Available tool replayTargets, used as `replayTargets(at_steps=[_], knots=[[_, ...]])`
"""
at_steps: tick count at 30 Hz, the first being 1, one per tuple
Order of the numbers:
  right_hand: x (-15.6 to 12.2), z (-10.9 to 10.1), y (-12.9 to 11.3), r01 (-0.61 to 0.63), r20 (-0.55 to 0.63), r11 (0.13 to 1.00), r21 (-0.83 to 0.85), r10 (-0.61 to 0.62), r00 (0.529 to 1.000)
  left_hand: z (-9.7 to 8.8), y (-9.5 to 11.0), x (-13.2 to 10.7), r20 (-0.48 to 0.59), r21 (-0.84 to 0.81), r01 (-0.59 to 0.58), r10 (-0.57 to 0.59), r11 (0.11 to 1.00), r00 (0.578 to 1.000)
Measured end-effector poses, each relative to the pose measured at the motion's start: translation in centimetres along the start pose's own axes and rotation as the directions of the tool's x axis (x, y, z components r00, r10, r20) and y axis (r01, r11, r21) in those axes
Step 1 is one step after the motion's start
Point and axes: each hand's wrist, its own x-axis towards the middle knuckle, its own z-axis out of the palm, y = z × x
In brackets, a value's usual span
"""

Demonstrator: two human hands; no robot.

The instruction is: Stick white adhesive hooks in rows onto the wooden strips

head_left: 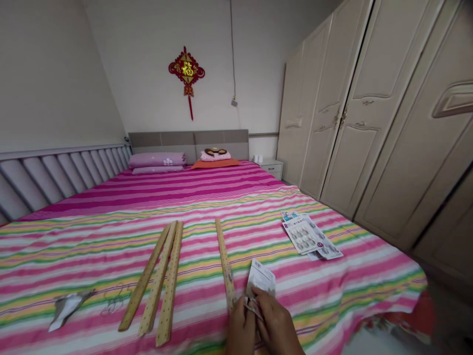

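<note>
Close in front of me, both hands are closed on a small blister card (261,277) with a barcode on its back. My left hand (241,328) pinches its near-left edge, and the fingers of my right hand (275,320) bend over its near end. Between the fingertips the packaging looks bent or torn; details there are blurred. A pale wooden strip with holes (222,246) lies just left of the card, its near end hidden by my left hand. Small shiny metal pieces (230,277) sit on that strip.
Three more perforated wooden strips (168,286) lie to the left. Beyond them are thin wire pieces (116,298) and a crumpled wrapper (69,306). Several blister packs (301,234) are stacked at right on the striped bedspread (207,202). A wardrobe (358,113) stands along the right.
</note>
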Motion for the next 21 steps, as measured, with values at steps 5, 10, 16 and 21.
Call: replayTargets(at_steps=[5,10,16,21], knots=[[0.5,-0.1,-0.3,-0.175,0.049,0.984,0.044,0.173,0.984,-0.3,0.2,0.6,0.059,0.079,0.024,-0.028,0.997,0.998],[1.4,-1.3,-0.2,-0.378,0.039,0.906,0.192,0.378,0.925,-0.1,-0.5,0.8,0.020,-0.006,0.081,-0.081,0.997,0.997],[1.5,-1.4,-0.1,-0.377,0.118,0.908,0.182,0.361,0.925,0.0,0.0,0.7,0.064,-0.088,0.067,-0.062,0.994,0.996],[1.5,-1.3,-0.1,-0.416,0.193,0.893,0.174,0.383,0.903,0.1,-0.9,0.6,-0.026,-0.071,0.059,-0.061,0.996,0.998]])
